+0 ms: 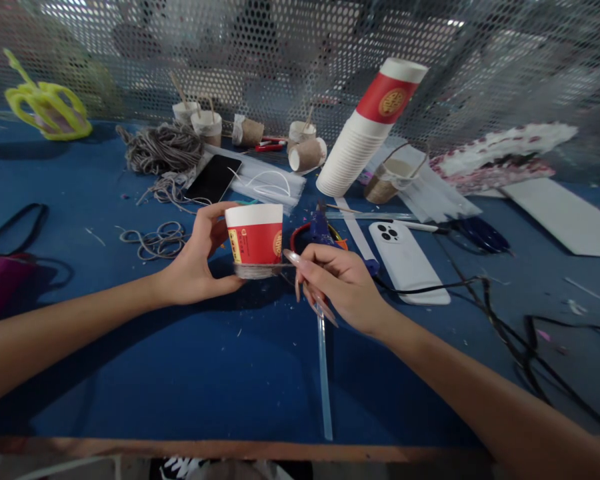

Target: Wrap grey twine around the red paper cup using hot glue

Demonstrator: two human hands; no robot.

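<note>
clutter rings the work on a scuffed blue tabletop point(180, 373), leaving a bare patch nearest the person. one red-and-white paper cup point(257, 237), tapered and smooth, is held above the middle of it, white band uppermost and grey twine point(257, 271) coiled round its lower end. the left hand point(200, 257) clasps the cup from the side, thumb by the coils; the right hand point(343, 283) pinches the strand leading off them between thumb and finger. one clear, glossy stick point(325, 380) runs below that hand, though whether the fingers touch it i cannot tell. just behind, a blue tool point(321, 230) sits close in the way, and one white phone point(407, 260) lies near the right hand, a thin black cable point(485, 293) crossing its lower end. one tall, leaning stack of nested cups point(355, 153) stands farther back. around it are six small twine-wrapped cups point(395, 179), rough and brown, two of them tipped over. to the left lie a soft grey skein point(163, 150), one black phone point(215, 178) and loose loops of cord point(155, 240); beyond sits one fuzzy yellow-green object point(55, 113), before a perforated screen point(145, 73).
</note>
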